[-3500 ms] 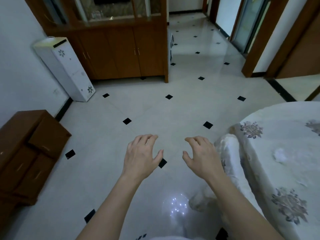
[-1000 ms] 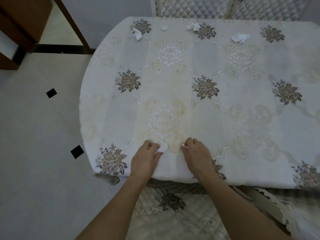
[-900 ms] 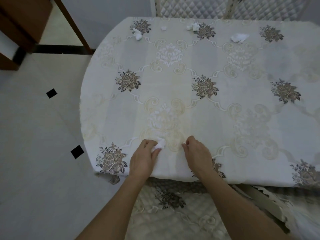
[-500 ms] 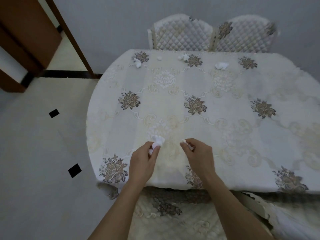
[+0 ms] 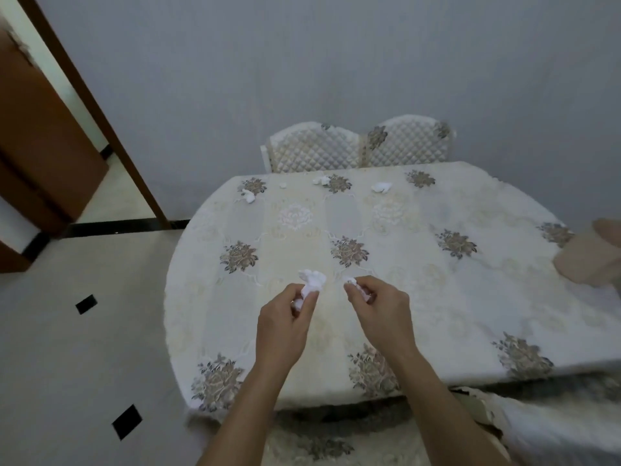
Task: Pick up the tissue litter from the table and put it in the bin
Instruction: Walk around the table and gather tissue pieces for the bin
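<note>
While both hands hover over the near side of the table (image 5: pixel 437 297), pickup is in hand. The left hand (image 5: pixel 285 317) pinches a white wad (image 5: pixel 312 280) and the right hand (image 5: pixel 379 307) pinches a smaller scrap (image 5: pixel 351 281), the hands close together but not touching. More tissues (image 5: pixel 381 187) lie along the far edge. No bin in view, so next up is probably a long reach across or a turn to find it. Chairs (image 5: pixel 316 153) back that far edge, and a beige thing (image 5: pixel 591 260) sits at right; I can't tell what it is.

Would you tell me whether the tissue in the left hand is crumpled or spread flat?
Crumpled: the tissue sticks up as a bunched white wad, pinched by the left hand.
</note>
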